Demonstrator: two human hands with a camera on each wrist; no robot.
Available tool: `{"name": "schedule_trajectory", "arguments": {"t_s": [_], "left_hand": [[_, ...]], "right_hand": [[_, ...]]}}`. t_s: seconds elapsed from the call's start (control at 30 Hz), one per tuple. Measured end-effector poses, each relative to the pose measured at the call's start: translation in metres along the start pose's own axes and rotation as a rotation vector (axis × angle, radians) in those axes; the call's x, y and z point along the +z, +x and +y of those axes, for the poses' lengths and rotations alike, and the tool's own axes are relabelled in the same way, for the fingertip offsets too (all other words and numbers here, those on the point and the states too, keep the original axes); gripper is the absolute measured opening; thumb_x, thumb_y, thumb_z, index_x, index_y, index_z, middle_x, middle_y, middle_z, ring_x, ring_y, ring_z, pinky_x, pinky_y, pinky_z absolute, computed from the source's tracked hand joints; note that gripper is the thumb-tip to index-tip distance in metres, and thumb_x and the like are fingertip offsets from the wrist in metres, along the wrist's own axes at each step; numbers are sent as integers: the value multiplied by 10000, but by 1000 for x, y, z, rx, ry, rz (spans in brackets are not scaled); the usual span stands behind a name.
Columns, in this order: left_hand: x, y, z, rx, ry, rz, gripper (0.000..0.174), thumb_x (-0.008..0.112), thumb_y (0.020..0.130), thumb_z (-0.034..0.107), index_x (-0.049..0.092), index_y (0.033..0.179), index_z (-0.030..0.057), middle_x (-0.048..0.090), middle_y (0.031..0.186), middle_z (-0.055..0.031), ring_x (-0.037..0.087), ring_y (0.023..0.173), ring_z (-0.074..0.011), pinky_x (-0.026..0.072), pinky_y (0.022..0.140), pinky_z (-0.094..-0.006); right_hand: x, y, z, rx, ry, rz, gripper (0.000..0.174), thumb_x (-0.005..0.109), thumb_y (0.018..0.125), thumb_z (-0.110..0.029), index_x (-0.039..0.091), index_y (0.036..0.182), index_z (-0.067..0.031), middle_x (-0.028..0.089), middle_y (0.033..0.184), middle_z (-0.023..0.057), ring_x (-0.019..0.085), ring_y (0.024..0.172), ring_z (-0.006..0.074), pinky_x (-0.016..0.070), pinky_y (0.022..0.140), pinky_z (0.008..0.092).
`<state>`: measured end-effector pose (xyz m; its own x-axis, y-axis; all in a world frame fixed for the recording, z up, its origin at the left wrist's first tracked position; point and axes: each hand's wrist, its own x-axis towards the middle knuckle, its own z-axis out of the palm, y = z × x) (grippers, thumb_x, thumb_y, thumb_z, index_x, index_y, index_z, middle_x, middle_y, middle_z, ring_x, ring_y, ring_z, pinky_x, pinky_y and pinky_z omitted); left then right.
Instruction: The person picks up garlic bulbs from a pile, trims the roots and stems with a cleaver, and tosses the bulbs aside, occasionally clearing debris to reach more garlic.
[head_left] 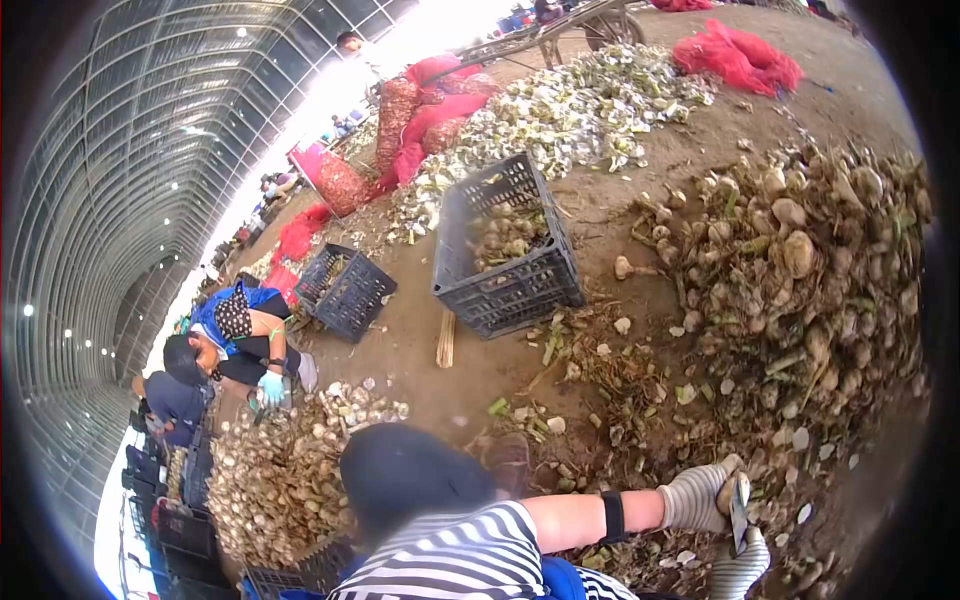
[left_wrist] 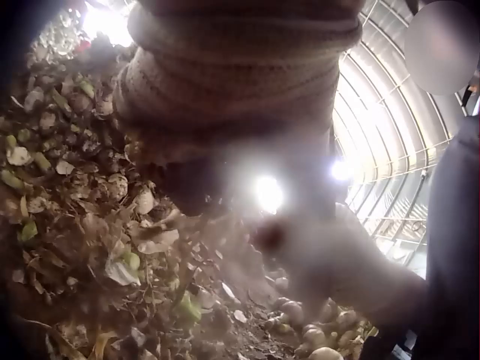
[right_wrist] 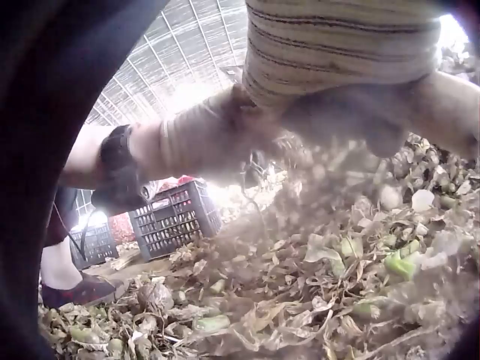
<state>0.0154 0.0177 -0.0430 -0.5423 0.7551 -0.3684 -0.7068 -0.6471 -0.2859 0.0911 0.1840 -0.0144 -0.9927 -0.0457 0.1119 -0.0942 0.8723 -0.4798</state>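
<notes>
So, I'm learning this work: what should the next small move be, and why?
Perhaps draw the blade carefully across the garlic bulb: the left hand holds the bulb, and the right hand holds the blade close beside it, though whether they touch is hard to tell.

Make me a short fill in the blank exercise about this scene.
The left hand is covered by a ___.
In the head view, a metal blade shows between the person's two ___.
The black and white sleeve is patterned with ___.
The mesh at the head view's upper right is coloured ___.
Missing words: glove; hands; stripes; red.
</notes>
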Motion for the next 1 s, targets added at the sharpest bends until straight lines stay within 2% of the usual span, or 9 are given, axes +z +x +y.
{"name": "schedule_trajectory", "arguments": {"t_s": [0.13, 0.2, 0.27, 0.4, 0.47, 0.57, 0.63, 0.77, 1.0], "left_hand": [[7, -14, -6, 275, 730, 7, 288, 548, 854, 394, 499, 907, 115, 545, 804, -22, 523, 809, -224, 434, 800, -377], [21, -31, -8, 860, 1834, 105, 293, 636, 800, 302, 496, 990, 129, 557, 863, -27, 547, 874, -234, 449, 800, -362], [-21, 0, 14, 1245, 2126, 122, 405, 715, 746, 296, 494, 1048, 139, 579, 892, -45, 589, 840, -252, 498, 677, -403], [-1, 0, 32, 960, 1854, 169, 794, 810, 514, 482, 522, 1149, 103, 541, 998, -137, 545, 896, -289, 492, 756, -409], [29, -9, 42, 183, 403, 12, 543, 708, 714, 360, 517, 1115, 48, 536, 984, -159, 541, 827, -260, 504, 690, -373], [55, -45, 32, 553, 1083, -129, 306, 635, 852, 199, 556, 1110, 54, 599, 1007, -87, 533, 821, -175, 451, 846, -317], [67, -40, 34, 231, 499, -104, 148, 598, 856, 110, 549, 984, 56, 565, 818, -11, 515, 672, -95, 466, 630, -224], [58, -17, 14, 379, 591, 96, 67, 523, 805, 67, 508, 869, 52, 506, 730, -45, 325, 481, -45, 309, 402, -156], [29, -13, 3, 407, 749, -4, 198, 613, 707, 0, 546, 872, 88, 576, 819, -36, 599, 748, -164, 533, 677, -314]], "right_hand": [[7, 0, 26, 116, -207, -98, 238, 664, 761, -316, 650, 853, -97, 648, 695, 105, 595, 568, 281, 459, 523, 356], [-3, 9, 18, 353, -342, -246, 275, 634, 765, -256, 665, 971, -76, 677, 821, 138, 623, 665, 248, 481, 607, 357], [-1, 5, 25, 323, -60, -174, 284, 632, 754, -232, 660, 982, -66, 670, 850, 162, 625, 687, 257, 484, 629, 360], [7, 0, 37, 374, 395, -26, 313, 652, 722, -181, 655, 1009, -57, 667, 919, 178, 619, 722, 304, 487, 674, 362], [5, 3, 29, 405, 598, 48, 308, 664, 717, -166, 662, 1010, -67, 676, 912, 155, 615, 717, 302, 485, 669, 368], [36, -3, 46, 544, 950, 186, 46, 603, 689, -68, 591, 728, -46, 481, 567, -21, 420, 482, 115, 333, 452, 284], [7, 0, 4, 708, 980, 88, 59, 592, 707, -65, 598, 763, -49, 489, 590, -37, 417, 509, 70, 315, 453, 252], [-7, 1, -15, 720, 972, -21, 133, 538, 713, -48, 632, 798, -8, 557, 645, 0, 464, 588, 82, 403, 534, 255], [-6, 4, -12, 552, 942, -14, 131, 536, 696, -84, 638, 756, -27, 583, 610, 79, 517, 560, 130, 444, 555, 273]]}}
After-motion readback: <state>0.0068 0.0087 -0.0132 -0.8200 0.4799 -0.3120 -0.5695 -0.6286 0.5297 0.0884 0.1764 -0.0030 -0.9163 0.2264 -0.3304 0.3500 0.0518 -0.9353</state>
